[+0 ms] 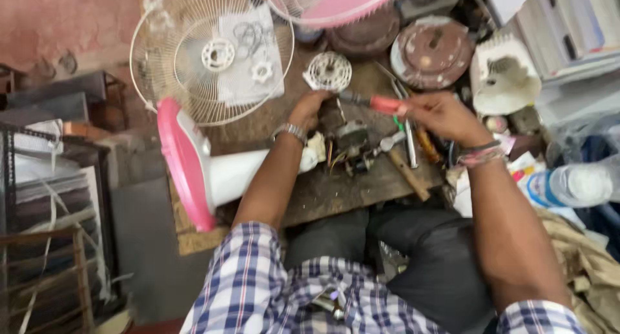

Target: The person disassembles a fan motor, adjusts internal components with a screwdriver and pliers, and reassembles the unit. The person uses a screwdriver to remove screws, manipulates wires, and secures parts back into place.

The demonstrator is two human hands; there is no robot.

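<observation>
My right hand (445,118) grips a red-handled screwdriver (378,103) that points left toward a small fan motor (349,143) on the wooden board (336,192). My left hand (310,109) rests on top of the motor and steadies it. The motor sits at the end of a white fan stand with a pink round base (184,163), lying on its side. Coloured wires hang from the motor's front.
A white wire fan guard (210,53) lies beyond the stand. Nearby are a small white grille disc (328,70), a rusty round cover (431,50), a white plastic housing (504,76), a wooden-handled hammer (403,166), loose tools and a plastic bottle (571,185).
</observation>
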